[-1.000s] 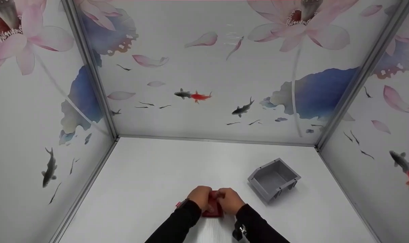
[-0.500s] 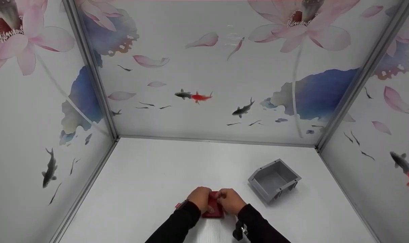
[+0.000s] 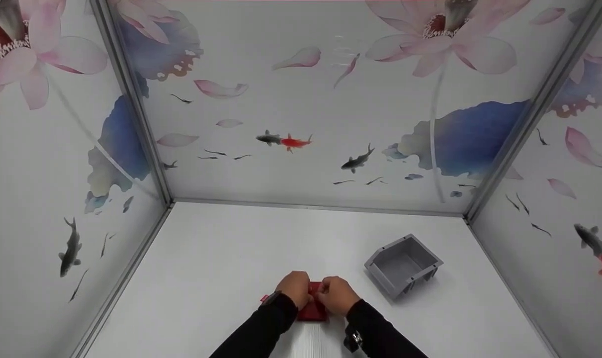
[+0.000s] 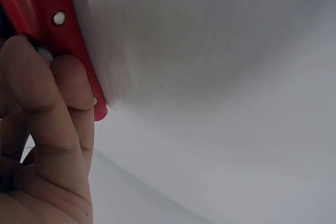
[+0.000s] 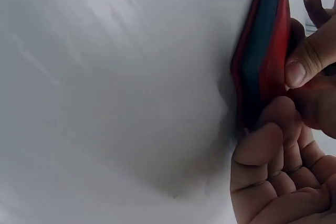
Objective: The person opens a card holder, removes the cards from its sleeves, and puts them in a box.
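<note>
Both hands are on a small red leather-like case with a teal-blue lining, at the front middle of the white table. My left hand grips its far left part. In the left wrist view, curled fingertips lie along the red edge, close to round metal snaps. My right hand pinches the far right part with bent fingers. The right wrist view shows the side of the case gaping, with the left thumb pressed on its red face. The hands cover much of the case.
A grey plastic bin stands at the right, beyond the right hand. White panels with lotus and fish prints enclose the table at the back and both sides. A dark band sits on each wrist.
The left hand has shifted slightly away from the body, its thumb drawn up off the lower part of the case, so more red shows. The right hand stays nearly in place; the bin is unmoved.
</note>
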{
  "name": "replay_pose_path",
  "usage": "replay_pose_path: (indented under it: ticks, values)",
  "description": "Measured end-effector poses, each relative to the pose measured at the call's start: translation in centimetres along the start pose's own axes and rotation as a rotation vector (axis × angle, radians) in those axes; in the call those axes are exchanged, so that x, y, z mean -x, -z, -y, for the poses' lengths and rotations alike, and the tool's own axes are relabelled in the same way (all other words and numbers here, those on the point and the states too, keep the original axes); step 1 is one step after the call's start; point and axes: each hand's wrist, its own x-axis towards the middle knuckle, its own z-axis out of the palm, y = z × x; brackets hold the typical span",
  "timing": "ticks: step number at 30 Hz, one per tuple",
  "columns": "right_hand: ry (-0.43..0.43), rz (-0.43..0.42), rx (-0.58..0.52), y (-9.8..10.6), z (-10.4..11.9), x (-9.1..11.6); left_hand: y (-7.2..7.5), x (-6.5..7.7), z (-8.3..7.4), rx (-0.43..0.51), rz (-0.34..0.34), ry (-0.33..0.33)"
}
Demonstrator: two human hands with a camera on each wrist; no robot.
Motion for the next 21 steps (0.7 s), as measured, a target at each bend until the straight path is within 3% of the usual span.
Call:
replay_pose_path:
  ticks: [8,12,16,19,21]
  values:
    - [-0.008,0.046,-0.006,0.2,-0.1,-0.3,-1.1,-0.6,0.1,-0.023,-0.030,-0.011]
    - [0.006,0.046,-0.080,0.3,-0.4,-0.4,-1.1,-0.7,0.0,-0.018,-0.033,-0.014]
    - [0.088,0.060,-0.153,-0.7,-3.3,-1.7,-0.7,-0.5,-0.1,-0.016,-0.020,-0.010]
    - [0.124,0.047,-0.123,-1.5,-5.4,-2.7,-0.4,-0.3,-0.1,-0.005,-0.015,-0.012]
    - [0.116,0.034,-0.088,-1.7,-5.7,-2.9,-0.2,-0.3,-0.2,-0.006,-0.015,-0.017]
